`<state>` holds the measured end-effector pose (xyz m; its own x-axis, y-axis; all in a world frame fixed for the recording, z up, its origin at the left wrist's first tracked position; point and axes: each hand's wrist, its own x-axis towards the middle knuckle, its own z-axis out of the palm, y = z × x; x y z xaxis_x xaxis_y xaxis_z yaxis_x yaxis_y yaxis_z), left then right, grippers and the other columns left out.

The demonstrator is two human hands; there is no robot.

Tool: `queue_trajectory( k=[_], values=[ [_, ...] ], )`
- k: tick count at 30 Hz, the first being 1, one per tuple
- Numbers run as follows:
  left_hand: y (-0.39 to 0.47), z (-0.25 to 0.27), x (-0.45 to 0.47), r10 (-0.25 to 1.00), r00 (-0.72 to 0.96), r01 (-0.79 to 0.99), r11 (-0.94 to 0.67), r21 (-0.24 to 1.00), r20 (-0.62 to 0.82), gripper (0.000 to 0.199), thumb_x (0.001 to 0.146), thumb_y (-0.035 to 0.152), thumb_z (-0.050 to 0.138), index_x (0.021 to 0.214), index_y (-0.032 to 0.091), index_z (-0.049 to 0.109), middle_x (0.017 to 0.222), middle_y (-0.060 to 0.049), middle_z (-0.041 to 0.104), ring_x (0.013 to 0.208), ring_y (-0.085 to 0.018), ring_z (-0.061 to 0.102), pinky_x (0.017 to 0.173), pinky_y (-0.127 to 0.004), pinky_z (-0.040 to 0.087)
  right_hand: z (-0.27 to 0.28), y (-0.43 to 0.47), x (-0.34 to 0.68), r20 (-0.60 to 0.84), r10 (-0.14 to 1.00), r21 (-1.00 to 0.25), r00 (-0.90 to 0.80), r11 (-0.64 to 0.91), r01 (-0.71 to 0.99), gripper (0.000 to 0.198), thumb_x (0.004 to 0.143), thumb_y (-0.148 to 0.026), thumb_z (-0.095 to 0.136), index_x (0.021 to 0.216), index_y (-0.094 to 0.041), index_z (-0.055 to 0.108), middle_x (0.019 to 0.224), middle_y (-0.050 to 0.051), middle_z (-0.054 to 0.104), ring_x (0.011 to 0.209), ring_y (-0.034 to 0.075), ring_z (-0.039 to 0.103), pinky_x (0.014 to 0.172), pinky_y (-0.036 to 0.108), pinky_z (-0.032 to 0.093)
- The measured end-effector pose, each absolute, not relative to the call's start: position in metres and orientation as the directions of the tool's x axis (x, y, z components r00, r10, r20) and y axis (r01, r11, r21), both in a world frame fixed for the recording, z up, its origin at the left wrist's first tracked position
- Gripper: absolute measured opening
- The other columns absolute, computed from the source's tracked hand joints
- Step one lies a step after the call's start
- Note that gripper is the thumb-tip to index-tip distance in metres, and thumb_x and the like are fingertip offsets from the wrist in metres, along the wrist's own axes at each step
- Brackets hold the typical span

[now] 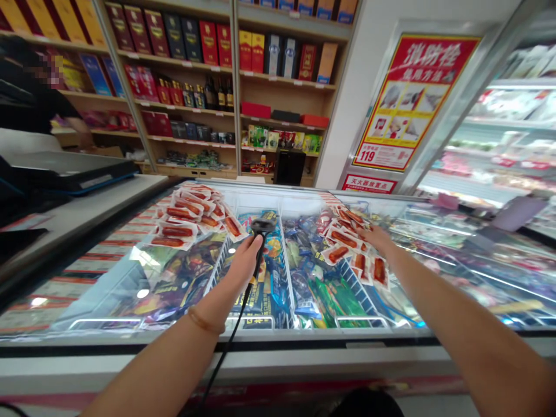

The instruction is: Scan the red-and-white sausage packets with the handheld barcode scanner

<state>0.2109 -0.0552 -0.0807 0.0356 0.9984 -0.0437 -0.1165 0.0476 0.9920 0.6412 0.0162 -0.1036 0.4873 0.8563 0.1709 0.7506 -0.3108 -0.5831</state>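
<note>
My left hand is wrapped round the handle of a black corded barcode scanner, its head pointing away from me over the freezer's glass top. Stretched out to the right, my right hand reaches the edge of a pile of packaged sausages; its fingertips are partly hidden among the packs, so its grip does not show clearly. A second heap of sausage packs lies on the glass to the left of the scanner. The scanner's cable hangs down towards me.
Beneath the glass, the chest freezer holds wire baskets with colourful bags. A counter with a dark device stands at the left, near a person. Shelves of boxes line the back; a lit display fridge is on the right.
</note>
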Motion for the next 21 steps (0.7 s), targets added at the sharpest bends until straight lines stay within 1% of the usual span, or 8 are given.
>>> queue_trajectory(
  k=[3,6,8,10,12,14,17,21],
  values=[
    [-0.055,-0.08,0.21,0.999,0.028,-0.127,0.027,0.992,-0.024,0.05,0.07,0.064,0.062,0.087,0.018,0.056,0.073,-0.002,0.062,0.048,-0.01,0.049,0.037,-0.02,0.038,-0.094,0.013,0.614,0.121,0.832,-0.542,0.542,-0.402,0.738,0.065,0.081,-0.058,0.056,0.129,-0.014,0.057,0.13,0.021,0.06,0.121,0.035,0.056,0.099,0.048,0.044],
    [-0.054,-0.079,0.208,0.999,0.029,-0.146,0.017,0.989,-0.013,0.051,0.068,0.066,0.062,0.085,0.018,0.055,0.072,-0.001,0.062,0.047,-0.009,0.049,0.037,-0.02,0.038,-0.081,0.004,0.596,0.314,0.8,-0.45,0.512,-0.35,0.822,0.071,0.08,-0.057,0.057,0.138,-0.016,0.05,0.139,0.02,0.052,0.13,0.038,0.047,0.104,0.051,0.039],
    [-0.054,-0.078,0.208,0.999,0.036,-0.162,0.032,0.986,-0.027,0.053,0.068,0.067,0.063,0.085,0.018,0.054,0.073,-0.002,0.062,0.047,-0.009,0.049,0.038,-0.021,0.038,-0.073,-0.005,0.588,0.404,0.851,-0.333,0.337,-0.206,0.92,0.061,0.08,-0.053,0.059,0.132,-0.021,0.056,0.134,0.014,0.058,0.127,0.036,0.049,0.105,0.051,0.038],
    [-0.056,-0.077,0.208,0.999,0.042,-0.178,0.04,0.983,-0.033,0.052,0.068,0.067,0.063,0.085,0.018,0.054,0.074,-0.002,0.063,0.048,-0.009,0.049,0.038,-0.021,0.038,-0.066,-0.014,0.582,0.349,0.931,-0.204,0.109,-0.039,0.978,0.046,0.078,-0.047,0.062,0.119,-0.026,0.065,0.123,0.01,0.065,0.121,0.034,0.053,0.105,0.049,0.038],
    [-0.058,-0.075,0.208,0.998,0.051,-0.188,0.036,0.982,-0.027,0.05,0.07,0.065,0.063,0.086,0.018,0.055,0.075,-0.002,0.063,0.048,-0.009,0.05,0.039,-0.02,0.038,-0.062,-0.022,0.576,0.242,0.97,-0.115,0.005,0.024,0.993,0.039,0.074,-0.043,0.068,0.109,-0.027,0.07,0.116,0.01,0.068,0.118,0.036,0.054,0.104,0.051,0.037],
    [-0.059,-0.074,0.208,0.998,0.055,-0.19,0.024,0.981,-0.013,0.048,0.071,0.063,0.063,0.086,0.018,0.055,0.075,-0.002,0.063,0.049,-0.009,0.05,0.039,-0.02,0.038,-0.061,-0.026,0.571,0.194,0.981,-0.069,0.025,-0.012,0.998,0.041,0.07,-0.04,0.072,0.109,-0.026,0.07,0.116,0.012,0.067,0.118,0.039,0.053,0.103,0.054,0.037],
    [-0.058,-0.075,0.207,0.998,0.056,-0.181,0.015,0.983,-0.005,0.047,0.072,0.063,0.062,0.087,0.019,0.057,0.074,-0.002,0.062,0.049,-0.01,0.05,0.039,-0.021,0.038,-0.063,-0.028,0.565,0.179,0.982,-0.024,0.058,-0.054,0.998,0.041,0.072,-0.036,0.071,0.112,-0.026,0.068,0.118,0.012,0.065,0.117,0.04,0.053,0.099,0.056,0.039],
    [-0.057,-0.074,0.205,0.999,0.045,-0.179,0.016,0.984,-0.008,0.049,0.072,0.064,0.06,0.088,0.019,0.058,0.074,-0.003,0.063,0.049,-0.01,0.051,0.039,-0.022,0.039,-0.059,-0.025,0.554,0.257,0.966,-0.036,0.041,-0.033,0.999,0.033,0.076,-0.032,0.068,0.108,-0.026,0.066,0.114,0.011,0.066,0.115,0.038,0.054,0.099,0.056,0.039]
  ],
)
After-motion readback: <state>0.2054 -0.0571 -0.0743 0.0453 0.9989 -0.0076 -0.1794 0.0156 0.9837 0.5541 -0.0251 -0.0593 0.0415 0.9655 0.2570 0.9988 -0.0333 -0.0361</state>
